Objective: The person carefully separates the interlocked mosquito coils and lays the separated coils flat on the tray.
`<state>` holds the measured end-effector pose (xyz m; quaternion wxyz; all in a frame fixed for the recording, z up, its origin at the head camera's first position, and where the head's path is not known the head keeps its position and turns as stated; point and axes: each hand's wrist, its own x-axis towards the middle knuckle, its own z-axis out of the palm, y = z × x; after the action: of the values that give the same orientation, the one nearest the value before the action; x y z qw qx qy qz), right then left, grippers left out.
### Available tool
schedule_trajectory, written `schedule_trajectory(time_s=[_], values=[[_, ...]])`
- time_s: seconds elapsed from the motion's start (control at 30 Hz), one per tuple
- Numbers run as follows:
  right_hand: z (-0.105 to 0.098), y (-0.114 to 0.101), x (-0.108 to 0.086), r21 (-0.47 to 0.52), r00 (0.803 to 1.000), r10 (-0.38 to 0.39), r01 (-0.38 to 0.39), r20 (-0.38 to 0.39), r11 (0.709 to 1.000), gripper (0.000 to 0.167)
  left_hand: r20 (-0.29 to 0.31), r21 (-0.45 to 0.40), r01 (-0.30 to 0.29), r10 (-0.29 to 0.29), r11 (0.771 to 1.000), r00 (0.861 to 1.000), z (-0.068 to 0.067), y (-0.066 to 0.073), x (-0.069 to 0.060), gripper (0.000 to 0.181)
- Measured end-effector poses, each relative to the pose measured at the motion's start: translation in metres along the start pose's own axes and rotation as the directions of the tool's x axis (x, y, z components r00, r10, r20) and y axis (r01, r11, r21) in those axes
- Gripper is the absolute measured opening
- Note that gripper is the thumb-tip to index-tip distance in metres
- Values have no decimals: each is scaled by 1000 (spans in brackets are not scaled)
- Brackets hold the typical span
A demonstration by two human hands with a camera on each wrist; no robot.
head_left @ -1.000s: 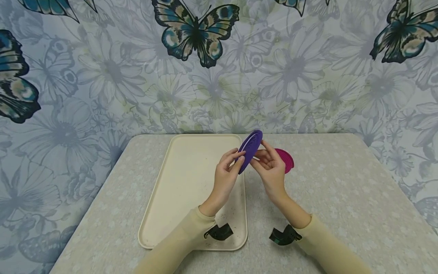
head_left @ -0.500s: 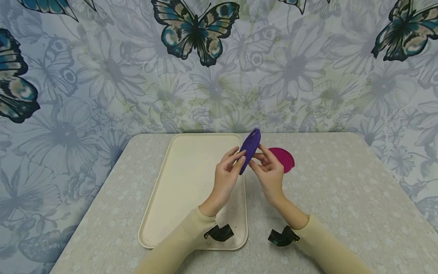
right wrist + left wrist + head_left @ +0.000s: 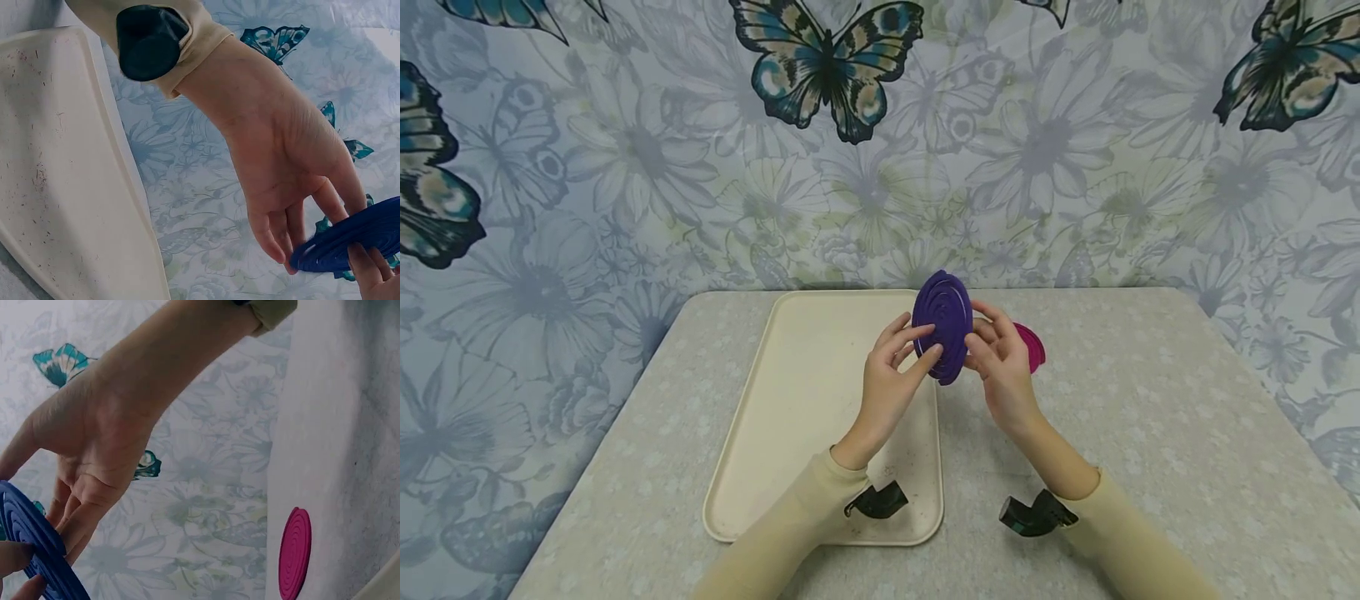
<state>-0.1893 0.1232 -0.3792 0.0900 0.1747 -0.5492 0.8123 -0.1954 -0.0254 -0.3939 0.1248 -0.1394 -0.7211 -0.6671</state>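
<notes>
A flat purple disc [image 3: 951,312] with spiral ridges is held upright above the tray's right edge, its ridged face towards me. My left hand [image 3: 886,387] holds it at the left, thumb and one finger on the ridged face. My right hand [image 3: 1006,379] pinches the right edge, some fingers passing behind the disc. In the left wrist view the right hand [image 3: 103,431] reaches the blue-looking disc [image 3: 34,531]. The right wrist view shows the left hand [image 3: 281,156] on the same disc [image 3: 337,244]. A pink spiral disc [image 3: 1032,346] lies on the table, partly hidden by the right hand.
A cream rectangular tray [image 3: 805,417] lies on the left part of the table, with small dark specks on it. The grey patterned table [image 3: 1150,417] reaches back to a wall [image 3: 1075,225] covered in flowers and butterflies. Black wrist cameras sit on both sleeves.
The purple disc has turned from nearly edge-on to show more of its ridged face. My right hand has shifted slightly right and covers more of the pink disc. The left hand moved slightly left.
</notes>
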Motion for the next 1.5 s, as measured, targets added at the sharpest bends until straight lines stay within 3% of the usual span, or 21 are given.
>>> schedule_trajectory(time_s=[0.3, 0.6, 0.77, 0.9, 1.03, 1.2, 1.5], values=[[2, -2, 0, -8, 999, 43, -43, -7, 999, 44, -27, 85, -58, 60, 995, 998, -1, 1, -2, 29], [2, 4, -3, -142, 999, -33, 33, 4, 989, 47, -23, 83, -66, 68, 994, 997, 1, -1, -3, 29], [3, 5, -4, -244, 999, -2, 10, 34, 970, 50, 12, -39, 30, -30, 999, 999, 0, -1, -2, 30], [3, 4, -4, -302, 998, 35, -18, 52, 953, 61, 37, -132, 125, -121, 983, 992, -1, 1, -1, 33], [4, 2, -4, -303, 997, 61, -47, 38, 952, 68, 53, -133, 147, -141, 980, 989, -2, 2, 0, 32], [4, 0, -4, -281, 993, 114, -103, 24, 954, 61, 66, -152, 191, -183, 970, 981, -5, 5, 2, 34], [4, 2, -6, -298, 987, 136, -104, 89, 949, 55, 86, -183, 204, -191, 962, 978, -7, 7, 1, 48]])
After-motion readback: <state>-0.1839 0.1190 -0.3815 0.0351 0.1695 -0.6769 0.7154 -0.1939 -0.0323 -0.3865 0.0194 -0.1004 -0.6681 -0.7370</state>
